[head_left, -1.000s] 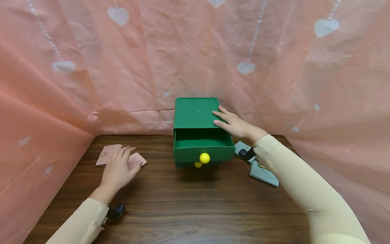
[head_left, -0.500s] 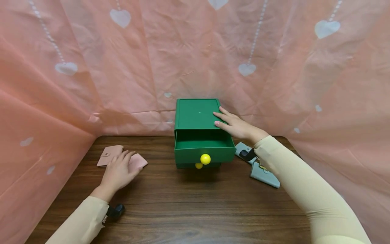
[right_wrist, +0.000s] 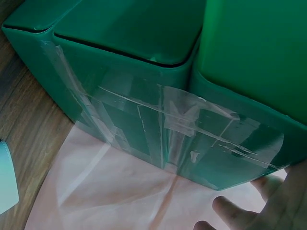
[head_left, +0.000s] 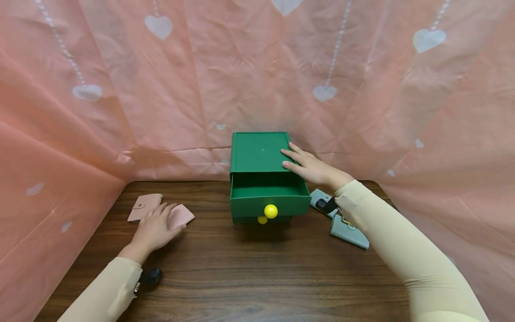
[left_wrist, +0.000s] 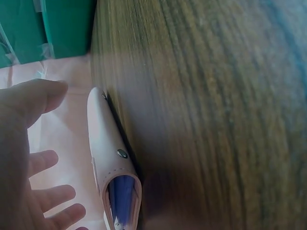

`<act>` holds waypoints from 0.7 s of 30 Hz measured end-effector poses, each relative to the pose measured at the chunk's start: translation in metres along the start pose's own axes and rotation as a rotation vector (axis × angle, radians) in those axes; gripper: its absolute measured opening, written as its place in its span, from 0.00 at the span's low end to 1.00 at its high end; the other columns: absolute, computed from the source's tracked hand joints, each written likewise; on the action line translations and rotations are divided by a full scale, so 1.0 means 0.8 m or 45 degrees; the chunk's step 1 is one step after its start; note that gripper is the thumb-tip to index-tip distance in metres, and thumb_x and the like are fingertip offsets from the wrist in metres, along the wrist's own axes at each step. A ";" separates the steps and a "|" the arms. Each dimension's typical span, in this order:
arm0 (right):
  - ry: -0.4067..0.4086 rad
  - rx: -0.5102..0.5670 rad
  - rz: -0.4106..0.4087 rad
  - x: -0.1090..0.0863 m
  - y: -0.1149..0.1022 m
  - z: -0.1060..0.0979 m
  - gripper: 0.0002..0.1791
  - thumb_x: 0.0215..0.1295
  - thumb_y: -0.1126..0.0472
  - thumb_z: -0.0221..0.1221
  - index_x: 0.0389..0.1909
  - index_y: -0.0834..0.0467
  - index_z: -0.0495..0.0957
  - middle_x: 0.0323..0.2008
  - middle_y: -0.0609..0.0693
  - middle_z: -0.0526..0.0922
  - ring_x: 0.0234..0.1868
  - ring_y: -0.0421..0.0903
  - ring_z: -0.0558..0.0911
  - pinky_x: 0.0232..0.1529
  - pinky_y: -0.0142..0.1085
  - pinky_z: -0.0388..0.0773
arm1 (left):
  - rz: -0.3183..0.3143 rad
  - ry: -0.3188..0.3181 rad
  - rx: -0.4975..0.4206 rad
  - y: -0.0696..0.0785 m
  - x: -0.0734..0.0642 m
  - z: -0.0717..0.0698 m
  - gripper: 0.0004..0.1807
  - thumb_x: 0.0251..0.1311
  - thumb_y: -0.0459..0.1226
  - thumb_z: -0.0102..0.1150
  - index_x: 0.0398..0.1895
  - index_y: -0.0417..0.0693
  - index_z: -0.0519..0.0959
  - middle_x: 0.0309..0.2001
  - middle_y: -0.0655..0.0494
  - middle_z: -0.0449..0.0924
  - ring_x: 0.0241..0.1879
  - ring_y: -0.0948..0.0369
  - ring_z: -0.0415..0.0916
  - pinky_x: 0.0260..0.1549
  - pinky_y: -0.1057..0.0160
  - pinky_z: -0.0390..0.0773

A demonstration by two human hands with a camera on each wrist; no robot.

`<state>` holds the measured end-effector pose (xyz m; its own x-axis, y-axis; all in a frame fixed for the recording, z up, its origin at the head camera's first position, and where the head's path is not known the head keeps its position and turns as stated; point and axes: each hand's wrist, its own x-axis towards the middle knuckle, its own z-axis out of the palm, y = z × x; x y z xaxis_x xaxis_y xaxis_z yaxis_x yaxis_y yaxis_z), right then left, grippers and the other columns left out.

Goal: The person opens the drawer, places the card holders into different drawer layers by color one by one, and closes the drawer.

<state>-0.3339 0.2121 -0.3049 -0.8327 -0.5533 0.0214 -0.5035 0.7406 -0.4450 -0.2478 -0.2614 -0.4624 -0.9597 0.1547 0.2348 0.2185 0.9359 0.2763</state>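
Note:
A green drawer box [head_left: 257,152] stands at the back middle of the table, its upper drawer [head_left: 245,206] pulled out. A yellow ball knob [head_left: 271,211] is on that drawer's front. My right hand [head_left: 311,169] lies with spread fingers on the box's top right edge. At the left my left hand [head_left: 153,230] hovers low over two pink wallets, one with a snap strap [head_left: 145,206] and one plainer wallet [head_left: 181,215]. In the left wrist view its fingers are apart beside a wallet [left_wrist: 103,129] with a metal snap and bluish inner sleeves, and grip nothing.
Two grey-blue wallets [head_left: 349,232] lie right of the box, partly behind the right sleeve [head_left: 386,232]. A pink curtain [head_left: 257,80] with white hearts hangs close behind and at both sides. Clear tape [right_wrist: 182,115] runs across the box's side.
My left hand has sunk a little toward the pink wallets and its fingertips have drawn back slightly. The right hand and the drawer have stayed put.

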 end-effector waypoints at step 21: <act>0.011 0.021 0.008 0.000 -0.001 0.002 0.39 0.77 0.34 0.39 0.81 0.46 0.46 0.81 0.50 0.32 0.79 0.59 0.37 0.72 0.64 0.42 | -0.064 -0.188 -0.006 -0.012 0.019 0.013 0.45 0.60 0.57 0.64 0.72 0.37 0.65 0.67 0.28 0.65 0.63 0.29 0.61 0.53 0.28 0.60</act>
<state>-0.3333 0.2110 -0.3061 -0.8379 -0.5451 0.0259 -0.4943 0.7379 -0.4596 -0.2664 -0.2646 -0.4710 -0.9849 0.1530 0.0811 0.1701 0.9422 0.2887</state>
